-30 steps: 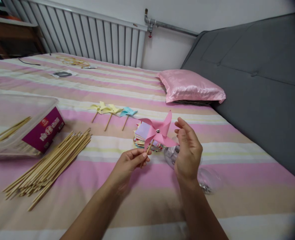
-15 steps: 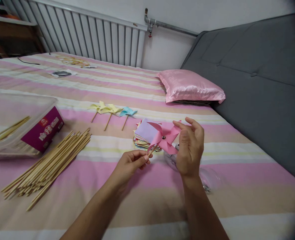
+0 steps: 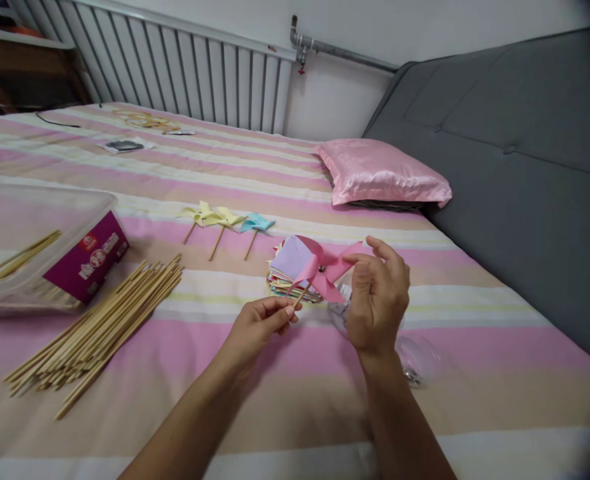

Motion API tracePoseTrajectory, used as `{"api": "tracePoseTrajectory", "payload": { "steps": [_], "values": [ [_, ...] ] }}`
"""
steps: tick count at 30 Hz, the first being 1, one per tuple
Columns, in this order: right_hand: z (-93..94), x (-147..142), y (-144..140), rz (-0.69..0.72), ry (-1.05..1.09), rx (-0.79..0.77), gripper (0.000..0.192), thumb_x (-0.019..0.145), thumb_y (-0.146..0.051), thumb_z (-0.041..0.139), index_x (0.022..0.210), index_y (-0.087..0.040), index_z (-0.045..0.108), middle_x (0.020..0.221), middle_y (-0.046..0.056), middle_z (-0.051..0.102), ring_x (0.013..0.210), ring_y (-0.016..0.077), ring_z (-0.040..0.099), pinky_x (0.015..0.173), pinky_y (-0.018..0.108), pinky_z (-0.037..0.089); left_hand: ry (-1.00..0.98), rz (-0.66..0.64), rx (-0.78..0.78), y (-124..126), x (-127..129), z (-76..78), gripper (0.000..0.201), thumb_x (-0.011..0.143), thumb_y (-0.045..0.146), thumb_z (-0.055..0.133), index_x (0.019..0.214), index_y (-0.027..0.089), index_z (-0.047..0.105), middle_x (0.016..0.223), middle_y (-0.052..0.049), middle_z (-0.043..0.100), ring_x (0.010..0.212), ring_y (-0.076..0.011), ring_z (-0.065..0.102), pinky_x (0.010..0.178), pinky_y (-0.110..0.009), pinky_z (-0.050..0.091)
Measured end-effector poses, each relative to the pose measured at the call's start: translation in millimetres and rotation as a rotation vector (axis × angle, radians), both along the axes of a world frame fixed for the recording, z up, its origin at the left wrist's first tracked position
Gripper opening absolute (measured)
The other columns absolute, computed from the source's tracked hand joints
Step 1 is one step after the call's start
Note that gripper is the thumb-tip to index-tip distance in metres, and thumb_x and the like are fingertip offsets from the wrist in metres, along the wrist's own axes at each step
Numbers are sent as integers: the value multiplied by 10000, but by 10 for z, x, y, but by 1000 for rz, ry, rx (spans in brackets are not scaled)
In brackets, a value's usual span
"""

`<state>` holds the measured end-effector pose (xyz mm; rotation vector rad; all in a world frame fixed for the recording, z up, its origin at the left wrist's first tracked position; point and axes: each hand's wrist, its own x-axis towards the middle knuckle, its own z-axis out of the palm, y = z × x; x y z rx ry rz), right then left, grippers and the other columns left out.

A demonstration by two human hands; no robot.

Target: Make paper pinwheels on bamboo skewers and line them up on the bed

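Striped bed (image 3: 185, 373), near to far. Left hand (image 3: 257, 327) pinches the pink pinwheel's (image 3: 322, 267) stick, which slants up and right; right hand (image 3: 377, 300), just right, grips a blade tip. Beyond: paper stack (image 3: 287, 277), three finished pinwheels (image 3: 225, 220).

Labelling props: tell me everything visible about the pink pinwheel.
The pink pinwheel is folded paper with curled vanes, pinned at a small metallic hub onto a thin wooden stick. It is held above the bed, tilted. The left hand pinches the stick's lower end; the right hand has its fingertips at a vane tip on the right.
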<state>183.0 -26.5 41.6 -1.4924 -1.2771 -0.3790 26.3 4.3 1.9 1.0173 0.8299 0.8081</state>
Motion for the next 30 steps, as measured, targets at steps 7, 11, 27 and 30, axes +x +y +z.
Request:
{"api": "tracePoseTrajectory", "payload": {
  "steps": [7, 11, 27, 30],
  "values": [
    [13, 4, -6, 8, -22, -1, 307, 913, -295, 365, 832, -196, 643, 1061, 79, 634, 1073, 245, 535, 922, 445, 342, -12, 18, -17, 8, -11, -6, 207, 693, 310, 701, 818, 146, 706, 673, -14, 602, 580, -90, 474, 591, -223, 356],
    [13, 8, -2, -7, -30, -7, 325, 907, -297, 362, 787, -194, 646, 996, 78, 654, 1020, 245, 551, 895, 439, 351, -23, 35, -24, 12, -10, -1, 192, 686, 294, 705, 806, 144, 705, 650, -8, 592, 570, -91, 467, 581, -221, 349],
    [-20, -44, -13, 117, -9, -99, 364, 907, -292, 361, 692, -213, 643, 768, 20, 676, 857, 198, 577, 860, 382, 343, -72, 62, -73, 16, -15, 35, 221, 663, 317, 728, 783, 135, 691, 671, -16, 597, 571, -80, 457, 573, -201, 362],
    [-8, -79, -19, 150, -18, -119, 339, 902, -274, 375, 718, -212, 653, 768, 16, 677, 851, 191, 573, 863, 376, 338, -76, 71, -77, 19, -17, 29, 238, 667, 314, 730, 814, 130, 693, 677, -15, 596, 572, -76, 461, 574, -196, 367]
  ]
}}
